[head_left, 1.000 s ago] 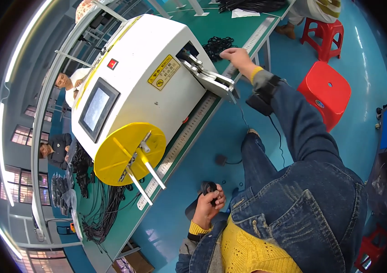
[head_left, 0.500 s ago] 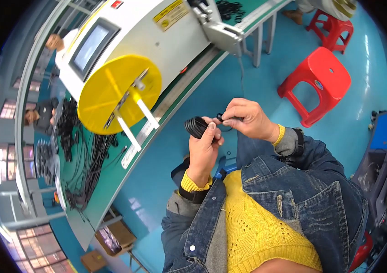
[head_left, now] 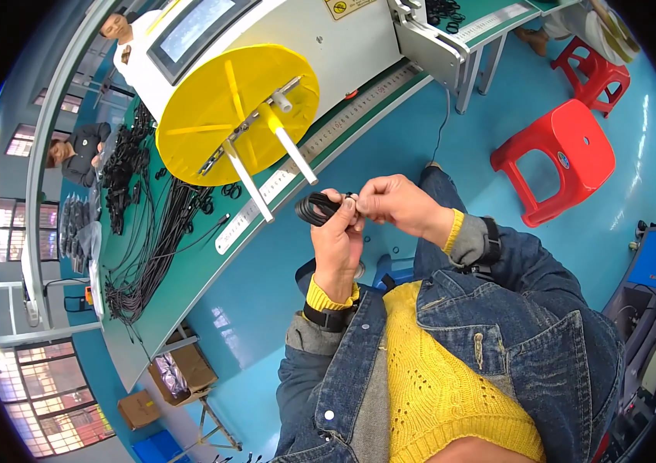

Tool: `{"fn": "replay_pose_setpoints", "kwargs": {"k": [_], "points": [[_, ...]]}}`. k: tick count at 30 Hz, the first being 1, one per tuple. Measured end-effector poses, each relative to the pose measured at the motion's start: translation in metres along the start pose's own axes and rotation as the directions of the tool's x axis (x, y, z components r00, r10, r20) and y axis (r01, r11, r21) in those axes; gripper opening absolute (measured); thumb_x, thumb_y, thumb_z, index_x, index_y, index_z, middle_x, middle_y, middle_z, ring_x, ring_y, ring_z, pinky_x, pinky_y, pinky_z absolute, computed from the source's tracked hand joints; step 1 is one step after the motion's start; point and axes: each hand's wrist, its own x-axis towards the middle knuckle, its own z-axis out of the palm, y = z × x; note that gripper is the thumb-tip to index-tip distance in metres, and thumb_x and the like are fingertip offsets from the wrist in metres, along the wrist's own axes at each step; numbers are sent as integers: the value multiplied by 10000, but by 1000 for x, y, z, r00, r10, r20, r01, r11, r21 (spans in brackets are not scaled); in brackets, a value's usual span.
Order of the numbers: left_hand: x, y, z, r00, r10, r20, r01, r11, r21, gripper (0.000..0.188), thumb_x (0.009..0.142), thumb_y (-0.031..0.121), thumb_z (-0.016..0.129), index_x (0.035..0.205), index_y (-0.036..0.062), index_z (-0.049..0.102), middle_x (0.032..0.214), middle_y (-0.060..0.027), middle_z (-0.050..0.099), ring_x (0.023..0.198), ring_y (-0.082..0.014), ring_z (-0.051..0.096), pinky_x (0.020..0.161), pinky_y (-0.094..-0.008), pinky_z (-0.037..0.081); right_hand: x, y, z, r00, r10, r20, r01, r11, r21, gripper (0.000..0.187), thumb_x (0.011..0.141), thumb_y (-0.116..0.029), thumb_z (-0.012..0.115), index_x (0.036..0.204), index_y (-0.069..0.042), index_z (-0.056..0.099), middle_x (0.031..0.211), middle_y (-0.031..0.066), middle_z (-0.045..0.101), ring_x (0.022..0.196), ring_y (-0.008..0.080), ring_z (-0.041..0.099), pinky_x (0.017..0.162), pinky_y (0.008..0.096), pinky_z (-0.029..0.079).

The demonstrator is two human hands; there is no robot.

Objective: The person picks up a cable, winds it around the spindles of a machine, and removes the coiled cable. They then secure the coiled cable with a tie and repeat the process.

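Observation:
My left hand (head_left: 337, 247) is closed round a coiled black cable (head_left: 314, 208), whose loops stick out past the thumb on the left. Close against it, my right hand (head_left: 405, 204) pinches at the right end of the coil, fingertips pressed together. What exactly sits between the right fingertips is mostly hidden; a bit of black shows there. Just beyond my hands is a winding machine's yellow disc (head_left: 189, 143) with two pale rods (head_left: 295, 158) pointing toward me.
A green-topped workbench (head_left: 131, 339) runs along the left, bearing the machine and a heap of black cables (head_left: 162, 255). Red stools (head_left: 575, 154) stand at right. An open cardboard box (head_left: 193, 370) is below the bench. Two people are at the far left.
My right hand has come in against the left one and the coil. The view has shifted, so the machine appears higher and further right.

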Motion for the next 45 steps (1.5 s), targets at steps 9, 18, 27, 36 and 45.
{"fn": "replay_pose_setpoints", "kwargs": {"k": [9, 18, 27, 36, 45], "points": [[10, 2, 7, 983, 185, -6, -176, 941, 291, 186, 767, -58, 581, 844, 81, 484, 721, -38, 529, 555, -103, 468, 488, -214, 373, 37, -6, -11, 972, -6, -233, 120, 872, 474, 117, 843, -141, 552, 750, -78, 521, 691, -3, 516, 596, 78, 453, 522, 207, 369], [64, 71, -71, 728, 680, 85, -268, 167, 949, 139, 762, 36, 626, 824, 42, 502, 713, -38, 553, 550, -99, 472, 478, -221, 362, 15, -24, -38, 950, -134, -283, 234, 906, 354, 125, 866, -166, 543, 777, -80, 523, 742, -3, 512, 590, 50, 430, 494, 180, 353], [54, 80, -87, 715, 692, 100, -387, 272, 881, 110, 824, 57, 565, 921, 31, 520, 844, -64, 581, 633, -82, 489, 548, -204, 385, 3, -7, -29, 983, -34, -180, 87, 952, 293, 112, 854, -160, 564, 779, -81, 539, 725, -8, 508, 583, 45, 426, 479, 177, 353], [-22, 20, -1, 999, 4, -49, 13, 944, 331, 96, 811, -10, 565, 855, 47, 500, 937, -93, 573, 679, -113, 546, 566, -242, 455, -6, -2, -1, 996, 85, -17, -85, 996, 17, 118, 840, -155, 592, 843, -37, 600, 788, 12, 561, 570, 43, 435, 464, 175, 345], [-20, 2, -31, 995, 57, -79, -12, 877, 480, 111, 799, -10, 574, 853, 60, 507, 726, -21, 554, 610, -105, 533, 551, -231, 454, -29, 9, 4, 990, 37, 138, -47, 996, 70, 125, 850, -124, 573, 910, -18, 603, 785, 39, 603, 561, 57, 477, 466, 178, 387]]}}
